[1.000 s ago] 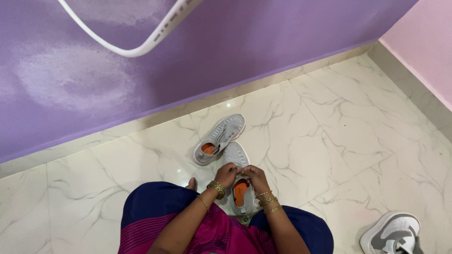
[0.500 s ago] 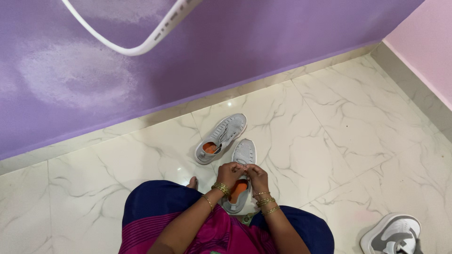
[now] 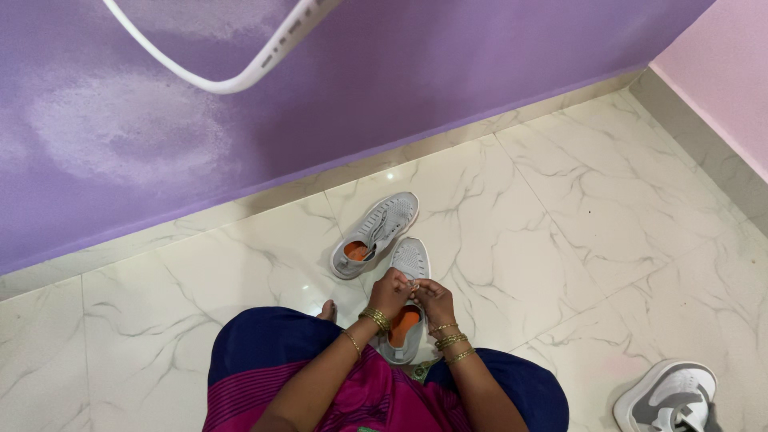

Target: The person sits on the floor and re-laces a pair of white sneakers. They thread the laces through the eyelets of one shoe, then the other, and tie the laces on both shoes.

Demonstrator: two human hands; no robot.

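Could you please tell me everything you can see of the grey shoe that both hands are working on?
The grey shoe is a light knit-looking sneaker with a whitish sole edge and an orange insole. It is upright, toe pointing away toward the purple wall. The left hand and right hand meet over its opening, pinching at the laces. Its toe lies close beside the heel of a matching shoe.

The near shoe (image 3: pixel 408 272) lies on the floor (image 3: pixel 560 224); a second shoe (image 3: pixel 374 234) sits just behind-left of it, a third shoe (image 3: pixel 668 396) well to its right.
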